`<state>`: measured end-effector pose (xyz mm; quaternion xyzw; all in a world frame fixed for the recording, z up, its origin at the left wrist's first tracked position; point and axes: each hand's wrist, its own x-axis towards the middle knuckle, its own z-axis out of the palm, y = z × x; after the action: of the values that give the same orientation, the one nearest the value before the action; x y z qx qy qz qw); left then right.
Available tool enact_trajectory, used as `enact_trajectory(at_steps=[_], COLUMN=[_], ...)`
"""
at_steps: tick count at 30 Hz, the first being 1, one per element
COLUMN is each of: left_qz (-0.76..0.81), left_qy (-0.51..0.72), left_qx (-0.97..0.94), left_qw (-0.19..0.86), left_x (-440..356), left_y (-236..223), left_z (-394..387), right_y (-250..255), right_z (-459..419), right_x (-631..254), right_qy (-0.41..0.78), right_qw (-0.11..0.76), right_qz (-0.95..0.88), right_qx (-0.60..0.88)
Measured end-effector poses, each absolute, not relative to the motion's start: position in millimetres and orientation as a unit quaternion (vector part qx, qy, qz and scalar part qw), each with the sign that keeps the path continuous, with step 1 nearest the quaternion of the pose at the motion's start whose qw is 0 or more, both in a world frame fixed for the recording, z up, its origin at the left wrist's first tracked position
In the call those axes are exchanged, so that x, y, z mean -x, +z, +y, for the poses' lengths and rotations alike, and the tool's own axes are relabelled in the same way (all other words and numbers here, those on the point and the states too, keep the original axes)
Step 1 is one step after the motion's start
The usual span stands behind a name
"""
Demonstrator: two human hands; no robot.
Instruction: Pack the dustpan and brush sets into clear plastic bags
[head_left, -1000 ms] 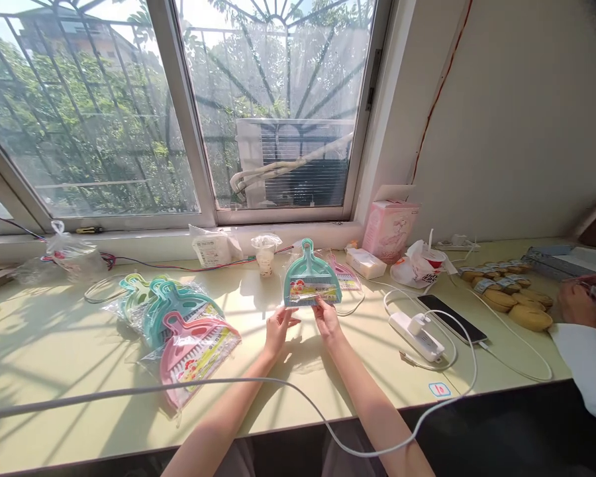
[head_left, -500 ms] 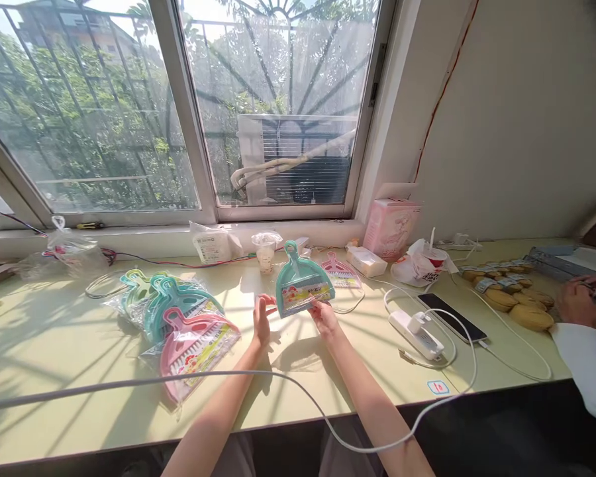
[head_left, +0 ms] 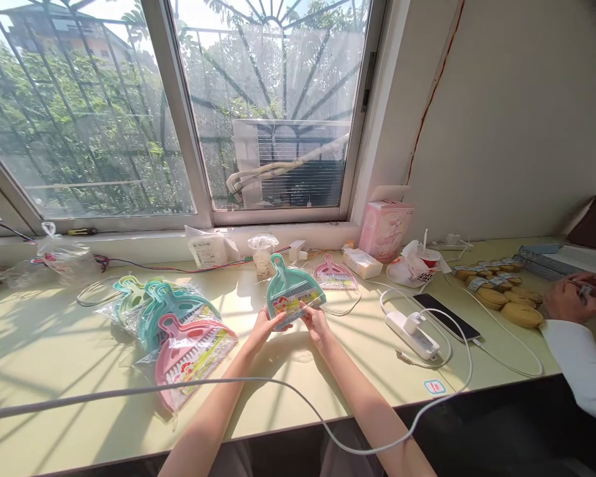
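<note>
In front of me a teal dustpan with a printed label is held up, tilted, its looped handle pointing away. My left hand grips its lower left corner, and my right hand grips the lower right edge. To the left lies a pile of bagged dustpan sets: a pink dustpan nearest, then a teal one and a green one. White brush bristles show through the wrapping. Another pink dustpan lies flat just behind my right hand.
A grey-white cable crosses in front of my forearms. On the right are a power strip, a phone and several yellow-brown objects. A co-worker's hands work at the far right. A plastic cup stands behind.
My left hand, open beside the dustpan before, has closed on its lower left corner. The dustpan has come slightly lower and nearer in view. The camera has shifted a little.
</note>
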<state>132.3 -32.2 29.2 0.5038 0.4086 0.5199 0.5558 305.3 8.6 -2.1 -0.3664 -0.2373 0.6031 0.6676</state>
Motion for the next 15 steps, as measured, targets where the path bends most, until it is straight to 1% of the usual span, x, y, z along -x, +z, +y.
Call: enact_trajectory(at_steps=[5,9,11,12,15], left_qz=[0.402,0.441,0.470,0.479,0.476], left_qy=[0.515,0.529,0.550,0.565,0.597], left_qx=[-0.507,-0.455,-0.416,-0.398,-0.366], left_qw=[0.563,0.565,0.551,0.541,0.533], left_x=[-126,-116,-110,-107,-98], left_y=[27,28,31,33,37], left_z=[-27,-11,-7,-6,-10], right_y=[9,16,17,17,18], right_z=[9,10,9,9,6], right_x=[-310,-321,-331,-335,-347], right_qy=[0.642,0.656,0.586,0.516,0.249], right_qw=[0.618,0.561,0.549,0.554,0.553], right_qz=[-0.247,-0.312,-0.395,-0.448,-0.603], right_qx=[0.380,0.398,0.447,0.475,0.518])
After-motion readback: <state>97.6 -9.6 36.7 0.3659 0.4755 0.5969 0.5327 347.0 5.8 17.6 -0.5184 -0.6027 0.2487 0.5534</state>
